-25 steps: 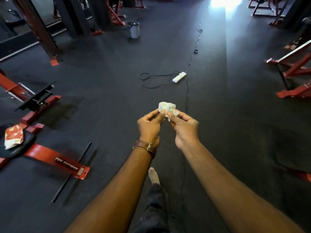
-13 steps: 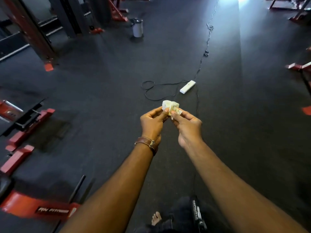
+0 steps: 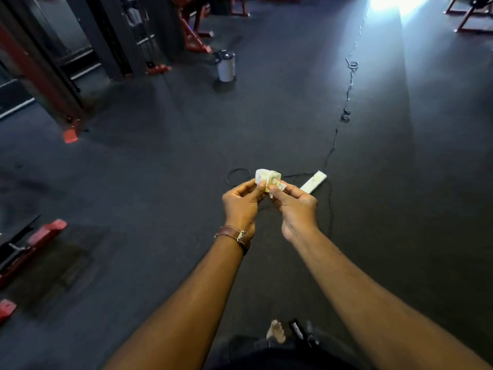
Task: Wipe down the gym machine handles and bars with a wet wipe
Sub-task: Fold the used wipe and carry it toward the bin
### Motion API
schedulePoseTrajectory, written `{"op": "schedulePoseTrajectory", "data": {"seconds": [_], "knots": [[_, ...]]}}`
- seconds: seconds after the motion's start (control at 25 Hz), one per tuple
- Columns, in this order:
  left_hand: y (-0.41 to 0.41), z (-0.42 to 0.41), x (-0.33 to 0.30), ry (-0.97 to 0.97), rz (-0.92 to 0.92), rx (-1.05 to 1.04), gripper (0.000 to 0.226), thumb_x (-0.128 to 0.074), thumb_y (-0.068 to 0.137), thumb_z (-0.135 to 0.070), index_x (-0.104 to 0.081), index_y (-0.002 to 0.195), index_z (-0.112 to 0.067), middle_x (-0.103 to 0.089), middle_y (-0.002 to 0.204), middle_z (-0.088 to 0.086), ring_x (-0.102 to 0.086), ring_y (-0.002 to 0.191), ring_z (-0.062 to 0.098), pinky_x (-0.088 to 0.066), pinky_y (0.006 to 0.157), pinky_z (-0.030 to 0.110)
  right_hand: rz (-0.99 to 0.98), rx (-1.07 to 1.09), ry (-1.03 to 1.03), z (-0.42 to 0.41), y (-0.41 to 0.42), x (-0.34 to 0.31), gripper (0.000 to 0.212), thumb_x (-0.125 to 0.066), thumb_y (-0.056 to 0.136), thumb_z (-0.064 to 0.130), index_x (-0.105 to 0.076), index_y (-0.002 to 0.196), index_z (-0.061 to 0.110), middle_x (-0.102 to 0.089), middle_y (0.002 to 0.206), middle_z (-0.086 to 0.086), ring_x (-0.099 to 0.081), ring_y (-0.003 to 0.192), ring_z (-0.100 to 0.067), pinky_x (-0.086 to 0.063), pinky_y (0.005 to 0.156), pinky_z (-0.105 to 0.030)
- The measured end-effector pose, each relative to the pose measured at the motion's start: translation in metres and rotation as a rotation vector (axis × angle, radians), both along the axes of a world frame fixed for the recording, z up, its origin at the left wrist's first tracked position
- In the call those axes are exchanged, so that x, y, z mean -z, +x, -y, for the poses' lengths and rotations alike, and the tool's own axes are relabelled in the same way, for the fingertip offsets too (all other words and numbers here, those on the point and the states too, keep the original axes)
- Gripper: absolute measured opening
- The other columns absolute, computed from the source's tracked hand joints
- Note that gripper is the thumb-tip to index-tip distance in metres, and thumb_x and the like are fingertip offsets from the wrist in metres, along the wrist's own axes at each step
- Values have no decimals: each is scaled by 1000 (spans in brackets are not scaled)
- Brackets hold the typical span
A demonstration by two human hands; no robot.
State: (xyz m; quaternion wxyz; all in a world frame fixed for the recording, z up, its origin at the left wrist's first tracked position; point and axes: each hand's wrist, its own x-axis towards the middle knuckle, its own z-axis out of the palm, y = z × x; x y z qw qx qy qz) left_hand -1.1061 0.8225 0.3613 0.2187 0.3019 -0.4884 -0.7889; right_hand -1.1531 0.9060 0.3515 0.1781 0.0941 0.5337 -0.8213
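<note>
Both hands held out in front, close together, over a dark floor that is looking flat and a bit rough, like rubber mat.

Left hand pinching the wipe with curled fingers and thumb. Right hand pinching the same wipe from the other side, fingertips curled in tight. Neither grip hanging open; both closing on the wipe.

Wipe sitting up between the two sets of fingertips, in the air, above the floor. Looking white with some yellow-brown spots, soft, thin and all scrunched into a lumpy ball, with a small loose flap hanging down at the bottom.

Brown strap wrapping round the left wrist, looking like smooth leather with a small shiny buckle.

Lying on the floor just past the hands: a long, flat, white power strip, shaped like a bar. Thin black cord snaking away from it up the floor, with a round loop of cord lying to the left of the wipe.

Standing farther off: a small round bin, pale and smooth, with a dark top.

Standing at the far left: a tall machine frame of straight red and black metal posts, with a red foot on the floor. Showing low at the left edge: another red bar, hard and boxy.

Shining at the top right: a bright patch of light on the floor.

Peeking out at the bottom: a bare foot.
</note>
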Motion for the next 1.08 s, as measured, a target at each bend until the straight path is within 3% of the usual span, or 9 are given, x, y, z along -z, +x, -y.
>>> {"op": "schedulePoseTrajectory", "data": {"seconds": [0.16,0.52,0.68,1.08], "knots": [[-129,77,2,4,3,-57,16,-75,85,-3,-73,98,-11,-77,91,4,-74,91,19,-60,80,28,-2,-56,13,77,-135,-1,18,-76,79,-5,-75,95,3,-76,96,-14,-72,98,-26,-56,90,-34],[-423,299,25,-55,29,-61,24,-73,86,-1,-70,109,3,-75,92,10,-72,82,14,-60,75,24,0,-107,29,293,-431,16,14,-75,79,-7,-75,90,3,-76,87,-12,-72,86,-21,-56,76,-27],[-561,387,11,-75,29,-30,26,-74,86,-2,-69,111,5,-75,101,17,-72,90,21,-60,77,27,-19,-99,48,375,-565,2,19,-77,78,-5,-74,97,-2,-76,93,-16,-72,90,-25,-58,85,-33],[-932,557,19,-92,35,-65,26,-72,87,-2,-69,112,4,-74,99,12,-73,84,13,-60,76,24,21,-138,32,552,-943,16,17,-75,80,-5,-74,97,-1,-76,92,-12,-72,96,-27,-58,87,-34]]}}
